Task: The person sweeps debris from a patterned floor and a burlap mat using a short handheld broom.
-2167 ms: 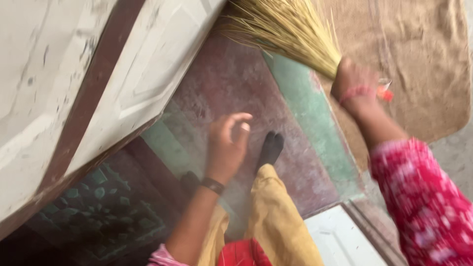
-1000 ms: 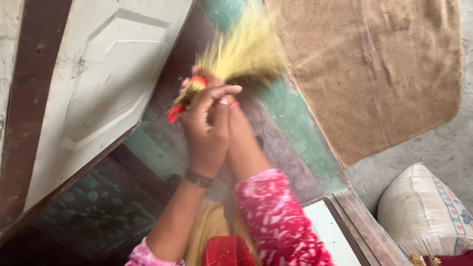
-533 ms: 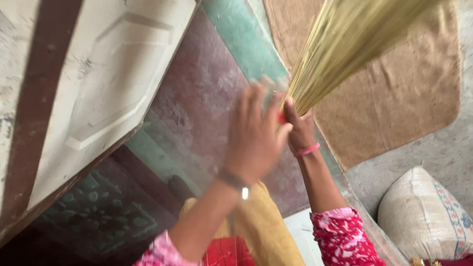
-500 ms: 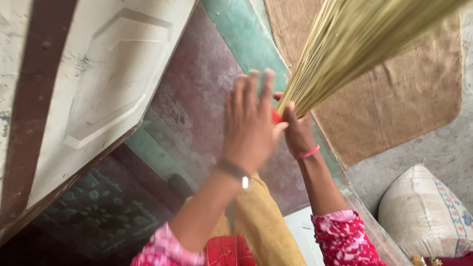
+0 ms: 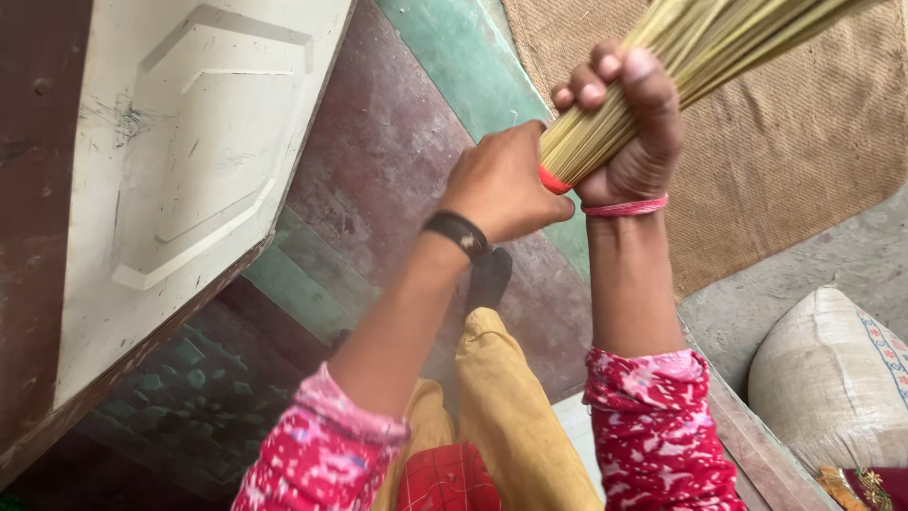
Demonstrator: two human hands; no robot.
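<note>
Painted floor [image 5: 378, 161], red and green, beside a burlap mat [image 5: 785, 142]. Grass broom [image 5: 662, 76]: right hand [image 5: 629, 132] fingers wrapped round its bound end; left hand [image 5: 501, 185] closed against its base.

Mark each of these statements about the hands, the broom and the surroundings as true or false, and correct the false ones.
1. The right hand grips the bundled end of the straw broom. True.
2. The left hand hangs free, far from the broom. False: it is closed at the bound base, by the red binding.
3. A brown mat lies on the floor beyond the hands. True.
4. The white sack lies on the left by the door. False: it lies at the lower right; the pale door is on the left.
</note>
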